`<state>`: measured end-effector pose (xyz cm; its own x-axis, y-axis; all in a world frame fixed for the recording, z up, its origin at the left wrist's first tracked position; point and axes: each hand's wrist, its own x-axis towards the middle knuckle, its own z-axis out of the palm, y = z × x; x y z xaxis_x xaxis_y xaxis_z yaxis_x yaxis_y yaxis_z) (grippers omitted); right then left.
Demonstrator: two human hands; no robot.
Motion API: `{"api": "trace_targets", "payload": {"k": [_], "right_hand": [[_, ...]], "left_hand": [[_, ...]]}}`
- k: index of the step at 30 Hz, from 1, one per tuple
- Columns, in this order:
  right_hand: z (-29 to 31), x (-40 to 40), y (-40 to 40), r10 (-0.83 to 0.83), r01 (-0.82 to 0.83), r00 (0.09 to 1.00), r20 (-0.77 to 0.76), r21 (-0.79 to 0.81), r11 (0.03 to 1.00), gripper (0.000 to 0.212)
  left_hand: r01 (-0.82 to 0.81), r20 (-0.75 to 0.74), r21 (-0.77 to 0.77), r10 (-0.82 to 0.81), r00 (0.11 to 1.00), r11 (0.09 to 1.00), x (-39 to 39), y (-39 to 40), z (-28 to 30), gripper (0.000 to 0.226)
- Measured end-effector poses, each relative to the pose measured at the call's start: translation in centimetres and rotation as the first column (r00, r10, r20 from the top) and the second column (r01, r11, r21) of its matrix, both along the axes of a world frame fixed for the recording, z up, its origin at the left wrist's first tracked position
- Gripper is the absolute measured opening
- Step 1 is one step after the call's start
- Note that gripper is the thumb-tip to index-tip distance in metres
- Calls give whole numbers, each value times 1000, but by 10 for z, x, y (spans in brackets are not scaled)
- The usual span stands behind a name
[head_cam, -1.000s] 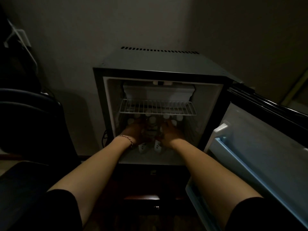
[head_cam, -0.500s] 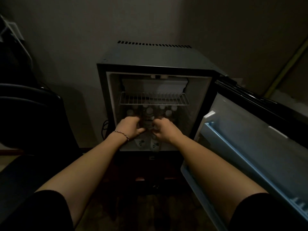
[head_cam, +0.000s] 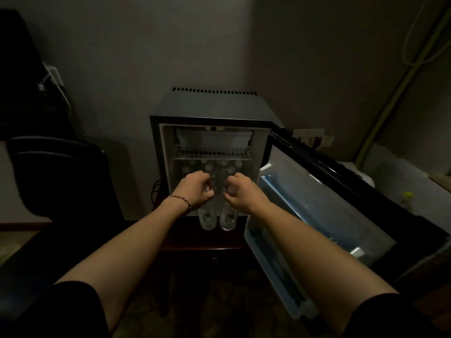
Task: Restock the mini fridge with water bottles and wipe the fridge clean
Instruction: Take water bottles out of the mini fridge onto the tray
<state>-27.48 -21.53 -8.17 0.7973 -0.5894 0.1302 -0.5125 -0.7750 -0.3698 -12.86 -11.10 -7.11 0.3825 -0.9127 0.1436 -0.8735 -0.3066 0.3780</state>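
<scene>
Left hand curled round neck of left bottle. Right hand curled round neck of right bottle. Both bottles lying side by side, bases poking out past front edge of fridge floor. More bottles upright at back of fridge, white caps showing under wire shelf. Door swung open to right. Fridge standing on dark desk. Dark chair at left. Bracelet on left wrist.
</scene>
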Motion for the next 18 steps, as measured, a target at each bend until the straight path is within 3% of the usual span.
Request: {"api": "trace_targets", "payload": {"k": [12, 18], "right_hand": [[18, -104, 66, 128, -129, 992, -22, -14, 992, 23], [26, -151, 88, 147, -148, 989, -27, -37, 988, 22]], "left_hand": [[-47, 12, 15, 47, 999, 999, -119, 74, 12, 23], [-4, 27, 19, 4, 1000, 1000, -155, 97, 22, 17]]}}
